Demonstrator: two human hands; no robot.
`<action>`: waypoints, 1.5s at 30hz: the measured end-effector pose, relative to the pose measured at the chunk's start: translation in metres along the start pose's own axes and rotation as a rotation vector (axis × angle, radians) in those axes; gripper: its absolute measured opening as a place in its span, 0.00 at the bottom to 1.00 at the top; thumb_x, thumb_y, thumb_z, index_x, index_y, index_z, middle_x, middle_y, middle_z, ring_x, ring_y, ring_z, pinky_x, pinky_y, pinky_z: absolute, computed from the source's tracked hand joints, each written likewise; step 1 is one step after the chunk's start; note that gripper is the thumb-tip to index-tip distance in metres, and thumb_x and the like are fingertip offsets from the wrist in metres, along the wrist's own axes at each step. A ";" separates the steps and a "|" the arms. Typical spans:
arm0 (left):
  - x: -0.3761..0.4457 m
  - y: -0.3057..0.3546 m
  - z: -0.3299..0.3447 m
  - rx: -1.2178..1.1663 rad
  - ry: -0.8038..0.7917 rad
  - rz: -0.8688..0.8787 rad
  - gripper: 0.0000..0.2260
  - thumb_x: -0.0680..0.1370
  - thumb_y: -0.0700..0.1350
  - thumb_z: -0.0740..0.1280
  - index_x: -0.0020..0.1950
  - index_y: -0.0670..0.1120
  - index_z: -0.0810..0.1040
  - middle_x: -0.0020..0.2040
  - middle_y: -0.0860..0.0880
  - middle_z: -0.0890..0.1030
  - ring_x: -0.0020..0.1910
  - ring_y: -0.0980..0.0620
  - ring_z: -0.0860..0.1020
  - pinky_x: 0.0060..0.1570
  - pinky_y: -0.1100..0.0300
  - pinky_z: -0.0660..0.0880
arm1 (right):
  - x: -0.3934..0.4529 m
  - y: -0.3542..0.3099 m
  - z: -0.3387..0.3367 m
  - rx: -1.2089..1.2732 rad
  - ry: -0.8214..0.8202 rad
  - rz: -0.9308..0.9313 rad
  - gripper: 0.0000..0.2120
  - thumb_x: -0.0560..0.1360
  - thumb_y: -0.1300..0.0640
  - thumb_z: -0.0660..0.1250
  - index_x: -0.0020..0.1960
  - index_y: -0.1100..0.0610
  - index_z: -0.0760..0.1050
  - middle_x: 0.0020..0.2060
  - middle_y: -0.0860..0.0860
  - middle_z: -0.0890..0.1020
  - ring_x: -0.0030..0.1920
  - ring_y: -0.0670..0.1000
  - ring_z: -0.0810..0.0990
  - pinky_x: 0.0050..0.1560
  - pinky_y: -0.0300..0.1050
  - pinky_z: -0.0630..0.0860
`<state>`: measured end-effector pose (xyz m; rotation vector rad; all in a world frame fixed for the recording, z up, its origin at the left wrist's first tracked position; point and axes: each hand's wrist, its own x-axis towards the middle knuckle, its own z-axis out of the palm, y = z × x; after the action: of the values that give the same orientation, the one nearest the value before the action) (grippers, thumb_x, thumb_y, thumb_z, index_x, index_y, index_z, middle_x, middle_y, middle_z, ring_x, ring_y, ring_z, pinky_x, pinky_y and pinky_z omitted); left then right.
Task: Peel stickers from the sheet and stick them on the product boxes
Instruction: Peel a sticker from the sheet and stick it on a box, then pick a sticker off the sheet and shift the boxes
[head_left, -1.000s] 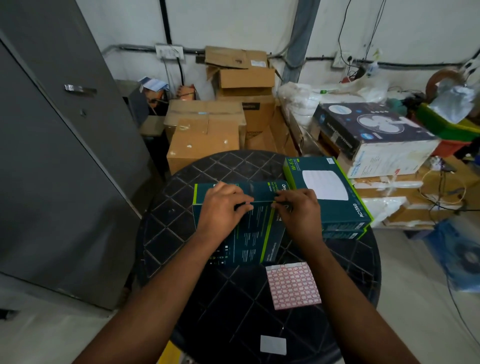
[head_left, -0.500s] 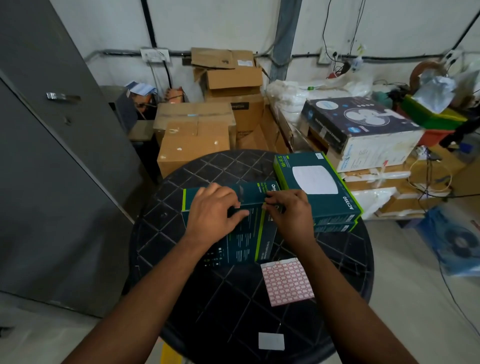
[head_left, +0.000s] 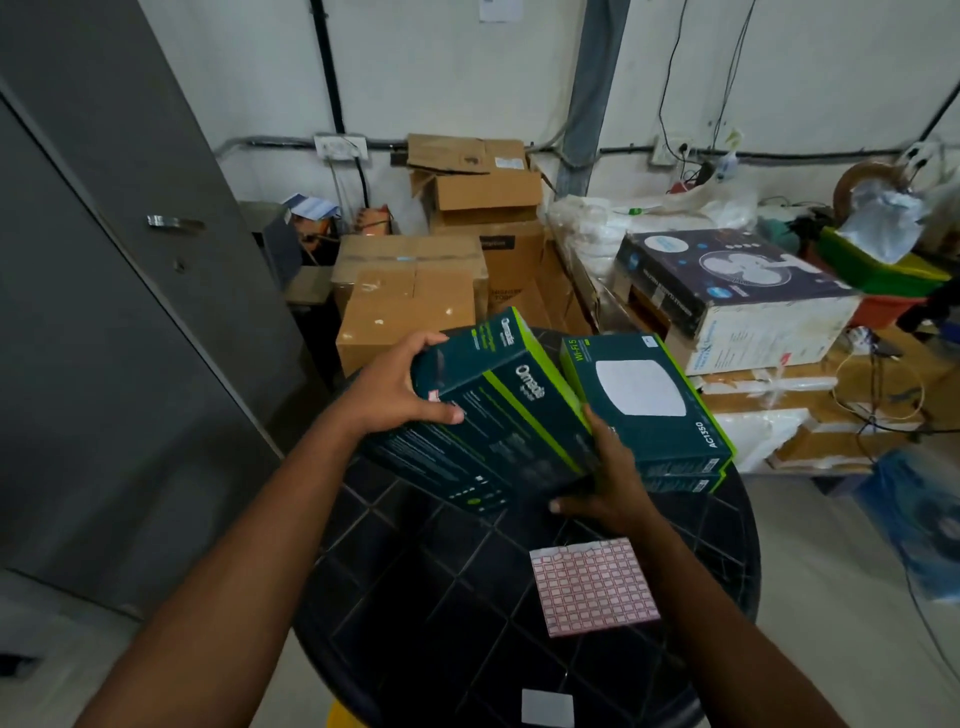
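Boxes of dark teal card with lime-green edges: one box (head_left: 498, 410), tilted above the round black lattice table (head_left: 431, 597), is gripped at its ends by left hand (head_left: 387, 389) and right hand (head_left: 613, 483), beside a stack (head_left: 649, 410) near the far edge, pink sticker sheet (head_left: 595, 587) lying flat near the right edge.

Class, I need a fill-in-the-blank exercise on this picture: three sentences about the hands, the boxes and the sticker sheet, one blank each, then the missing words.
1. Both the left hand and the right hand hold the dark green product box, which is ____ off the black round table.
2. The sticker sheet lies on the table, nearer the ____ hand.
3. The stacked product boxes beside the held one show a ____ rounded shape on top.

Missing words: lifted; right; white
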<state>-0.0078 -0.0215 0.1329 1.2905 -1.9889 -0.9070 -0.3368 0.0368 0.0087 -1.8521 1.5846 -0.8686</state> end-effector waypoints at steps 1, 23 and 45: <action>-0.004 -0.001 -0.008 -0.053 0.003 0.010 0.37 0.63 0.44 0.84 0.69 0.50 0.71 0.62 0.55 0.78 0.59 0.63 0.77 0.58 0.67 0.72 | 0.008 0.001 -0.004 0.001 0.005 -0.037 0.62 0.54 0.36 0.83 0.81 0.45 0.56 0.77 0.48 0.65 0.76 0.54 0.66 0.73 0.64 0.66; -0.049 -0.075 0.030 0.702 -0.205 -0.183 0.43 0.65 0.60 0.79 0.76 0.55 0.65 0.71 0.50 0.70 0.71 0.48 0.67 0.71 0.48 0.60 | 0.039 -0.056 0.046 -0.739 -0.212 -0.150 0.47 0.59 0.31 0.75 0.73 0.39 0.62 0.63 0.45 0.74 0.65 0.54 0.70 0.61 0.56 0.68; -0.039 -0.027 0.018 0.068 -0.002 0.053 0.49 0.64 0.52 0.84 0.76 0.67 0.58 0.72 0.56 0.72 0.69 0.59 0.72 0.66 0.58 0.70 | 0.029 -0.087 -0.022 0.118 0.005 -0.221 0.45 0.60 0.50 0.85 0.72 0.50 0.70 0.64 0.48 0.77 0.65 0.46 0.77 0.65 0.43 0.75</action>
<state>0.0058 0.0110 0.0965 1.2683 -2.0620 -0.8226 -0.2957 0.0217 0.0918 -1.9651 1.3177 -1.0398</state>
